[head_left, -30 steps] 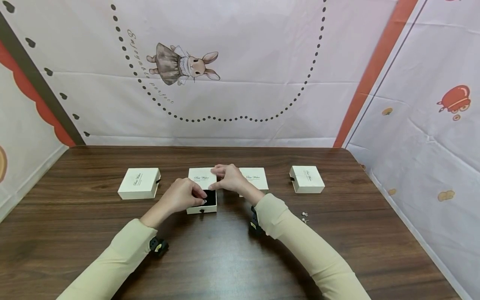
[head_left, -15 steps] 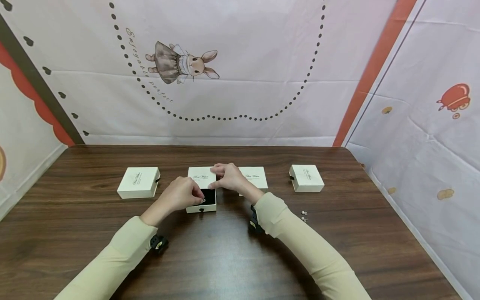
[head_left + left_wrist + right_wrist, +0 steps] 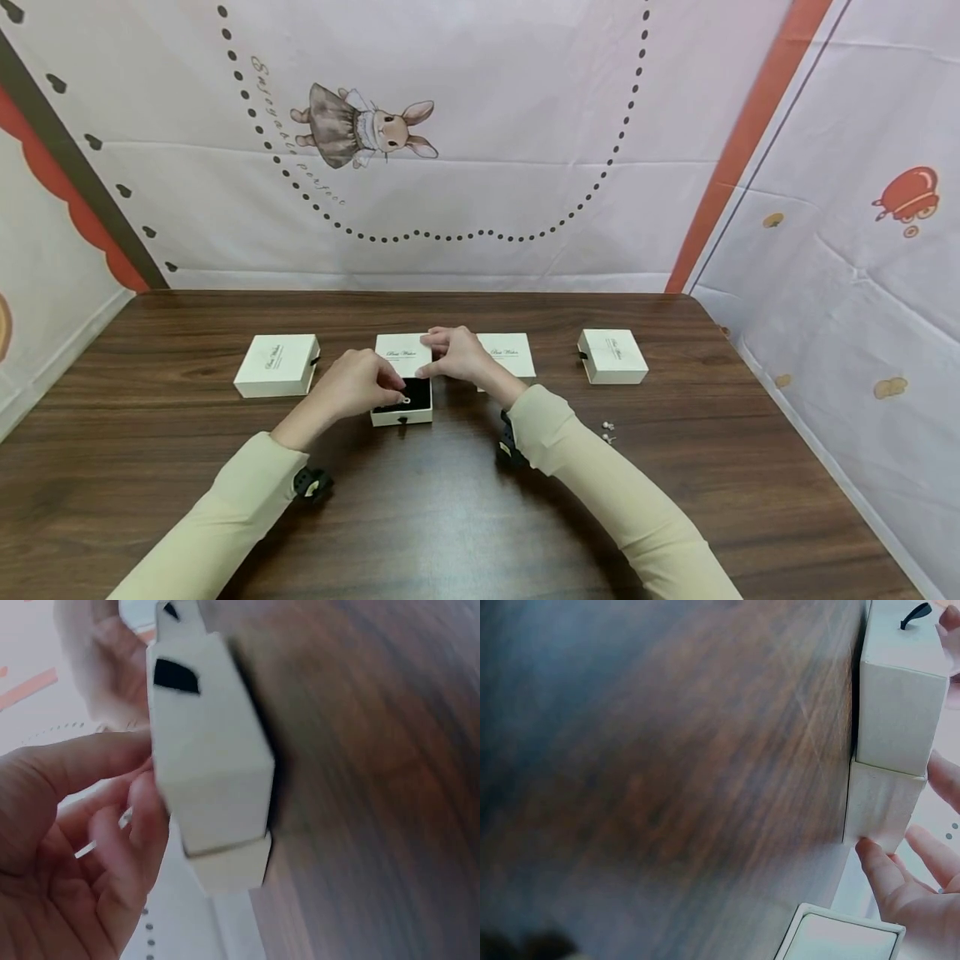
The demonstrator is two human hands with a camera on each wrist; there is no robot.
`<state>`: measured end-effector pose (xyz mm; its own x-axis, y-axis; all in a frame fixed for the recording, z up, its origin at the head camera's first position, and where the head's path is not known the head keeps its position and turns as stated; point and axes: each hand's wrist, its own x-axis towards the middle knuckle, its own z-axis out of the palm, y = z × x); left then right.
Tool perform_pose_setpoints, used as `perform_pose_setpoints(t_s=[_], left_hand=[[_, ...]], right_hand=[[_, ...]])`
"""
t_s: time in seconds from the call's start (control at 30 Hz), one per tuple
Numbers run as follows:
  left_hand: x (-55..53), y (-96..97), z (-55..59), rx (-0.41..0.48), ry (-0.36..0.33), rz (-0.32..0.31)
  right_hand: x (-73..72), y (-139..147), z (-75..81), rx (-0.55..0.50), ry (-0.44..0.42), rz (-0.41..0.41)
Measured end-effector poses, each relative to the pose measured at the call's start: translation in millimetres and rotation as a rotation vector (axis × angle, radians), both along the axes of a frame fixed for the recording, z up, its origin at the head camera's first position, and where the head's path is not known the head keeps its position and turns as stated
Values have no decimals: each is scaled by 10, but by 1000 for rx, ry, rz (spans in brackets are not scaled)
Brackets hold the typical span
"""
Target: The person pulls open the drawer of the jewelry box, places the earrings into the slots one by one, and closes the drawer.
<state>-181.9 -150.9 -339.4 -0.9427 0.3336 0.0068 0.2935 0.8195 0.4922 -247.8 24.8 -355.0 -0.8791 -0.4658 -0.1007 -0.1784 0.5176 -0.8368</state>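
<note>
In the middle of the table lies a cream drawer-style jewellery box (image 3: 403, 354), its drawer (image 3: 402, 418) pulled out towards the person to show a dark lining. A small silvery ring-like piece of jewellery (image 3: 407, 401) is on the lining. My left hand (image 3: 358, 385) reaches over the drawer's left side, thumb and index fingertips slightly apart beside that piece. The left wrist view shows the left thumb (image 3: 105, 756) along the drawer's upper edge. My right hand (image 3: 461, 358) holds the box cover at its right side, thumb near the front edge and fingers at the back.
A second cream box (image 3: 510, 350) sits right behind my right wrist. Others stand at the left (image 3: 277, 367) and at the right (image 3: 613, 357). Two small pearl earrings (image 3: 607, 426) lie on the dark wooden table (image 3: 450, 517). A patterned curtain (image 3: 495, 150) hangs behind.
My left hand shifts slightly left, and its fingertips draw apart, leaving the silvery piece in plainer view on the lining. The right hand stays in place on the box.
</note>
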Motion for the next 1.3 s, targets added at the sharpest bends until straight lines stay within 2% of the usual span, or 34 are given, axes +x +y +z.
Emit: perform_pose_setpoints(t_s=[0.33, 0.53, 0.63, 0.9, 1.1, 1.3], left_hand=[[86, -226, -28, 173, 13, 58], [160, -309, -29, 274, -20, 69], [193, -342, -31, 289, -36, 81], [238, -406, -90, 279, -19, 100], [275, -440, -135, 302, -65, 132], [294, -431, -155, 303, -81, 124]], right_hand=[[2, -10, 17, 2, -1, 2], [12, -11, 16, -17, -10, -1], [14, -6, 9, -20, -13, -1], [20, 1, -6, -26, -23, 4], [25, -2, 3, -6, -12, 20], [32, 8, 6, -19, -19, 18]])
